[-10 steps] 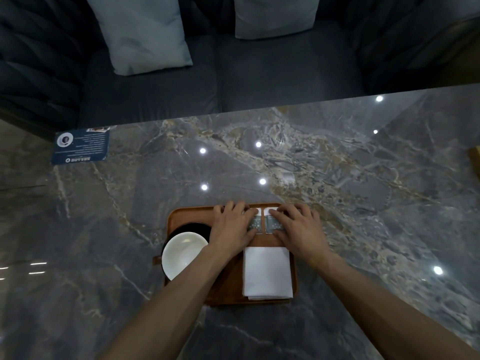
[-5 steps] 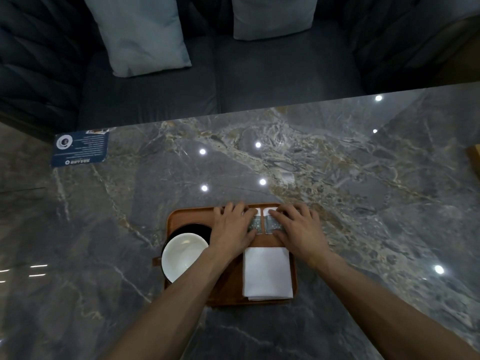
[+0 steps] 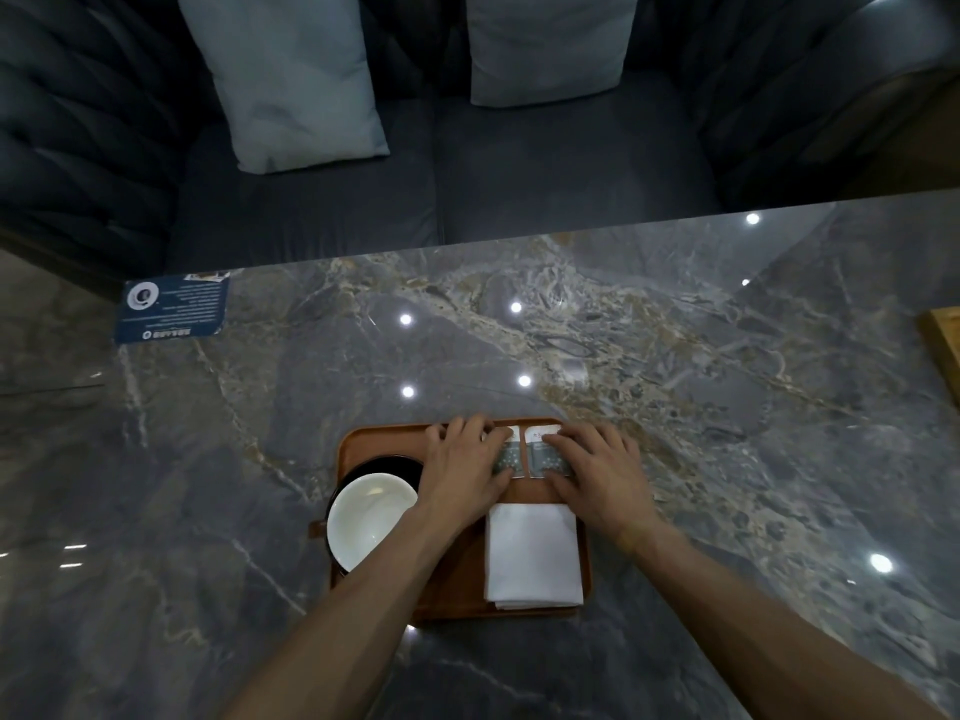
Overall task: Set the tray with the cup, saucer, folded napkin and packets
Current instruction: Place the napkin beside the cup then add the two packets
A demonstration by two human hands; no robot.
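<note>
Squaring up the packets, likely the last step of setting the tray.

On the brown tray: one white cup on one dark saucer at 9 o'clock, one folded napkin at 5 o'clock, two packets at 12 o'clock. The left hand and right hand, fingers spread flat, each press a packet; next they need only lift away gently.

Two patterned paper packets are largely covered by the hands. A black round saucer is mostly hidden beneath a white cup. A wooden object is cut off at the right edge.
</note>
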